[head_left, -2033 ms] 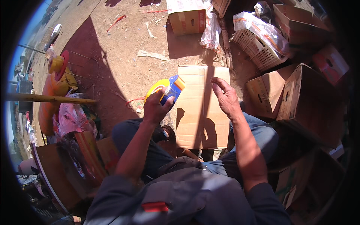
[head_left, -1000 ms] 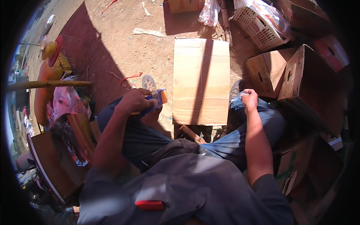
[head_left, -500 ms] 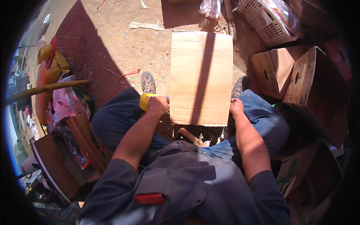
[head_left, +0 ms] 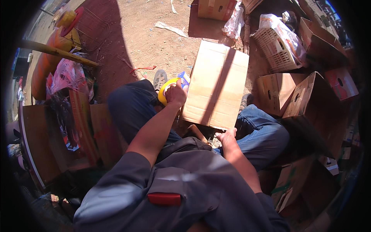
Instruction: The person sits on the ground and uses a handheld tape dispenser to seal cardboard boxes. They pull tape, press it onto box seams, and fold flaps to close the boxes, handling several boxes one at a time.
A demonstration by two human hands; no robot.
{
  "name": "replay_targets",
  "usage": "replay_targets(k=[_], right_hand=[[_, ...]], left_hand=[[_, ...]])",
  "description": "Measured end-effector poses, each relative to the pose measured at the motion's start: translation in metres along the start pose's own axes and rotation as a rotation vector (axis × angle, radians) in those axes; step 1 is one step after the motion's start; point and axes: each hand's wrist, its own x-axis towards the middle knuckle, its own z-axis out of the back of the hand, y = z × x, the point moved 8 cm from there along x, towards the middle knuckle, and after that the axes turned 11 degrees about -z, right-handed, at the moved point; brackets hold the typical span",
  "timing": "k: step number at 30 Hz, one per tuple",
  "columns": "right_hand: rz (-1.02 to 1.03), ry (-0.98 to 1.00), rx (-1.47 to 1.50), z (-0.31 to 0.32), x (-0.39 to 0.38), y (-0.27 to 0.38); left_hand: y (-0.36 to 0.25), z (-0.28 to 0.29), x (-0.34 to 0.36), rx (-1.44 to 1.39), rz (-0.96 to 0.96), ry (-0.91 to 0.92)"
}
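Note:
My left hand (head_left: 176,94) is closed around a tape dispenser (head_left: 185,80) with a blue part and a big yellow tape roll (head_left: 164,92). It is beside the left edge of a closed cardboard box (head_left: 216,83), which stands between my knees, turned slightly clockwise. A seam runs along its top panel, and a dark band of shadow crosses it. At the near right corner of the box is my right hand (head_left: 228,137), thumb spread from the fingers and touching or almost touching the lower edge. Some of its fingertips are hard to make out.
Open cardboard boxes (head_left: 270,94) crowd the right side, below a cream plastic crate (head_left: 275,50) with clear plastic on it. At left lie a yellow pole (head_left: 62,53), pink plastic strips (head_left: 67,77) and more cardboard (head_left: 42,143). Another box (head_left: 216,8) stands at the far side.
The box has turned clockwise. My left hand has risen along its left side with the tape dispenser, showing more of it. My right hand has moved from the right side to the near corner.

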Motion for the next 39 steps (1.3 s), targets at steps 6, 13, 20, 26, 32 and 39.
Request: replay_targets(k=[6,13,20,26,32,39], right_hand=[[-0.086,0.086,-0.205,-0.017,0.012,-0.018],[-0.17,0.142,-0.308,-0.03,0.027,-0.025],[-0.223,0.257,-0.23,-0.048,-0.002,-0.046],[-0.186,0.23,-0.29,-0.057,-0.016,-0.049],[-0.075,0.387,0.009,-0.066,0.01,-0.024],[-0.079,0.529,-0.06,-0.079,0.006,-0.023]], left_hand=[[0.008,-0.08,-0.02,-0.46,0.016,0.217],[0.036,-0.096,-0.026,-0.303,0.289,0.328],[0.037,-0.108,-0.023,-0.358,0.19,0.316],[0.033,-0.131,-0.016,-0.615,0.018,0.273],[0.021,-0.075,-0.036,-0.288,0.009,0.466],[-0.003,0.081,-0.055,-0.848,-0.019,0.078]])
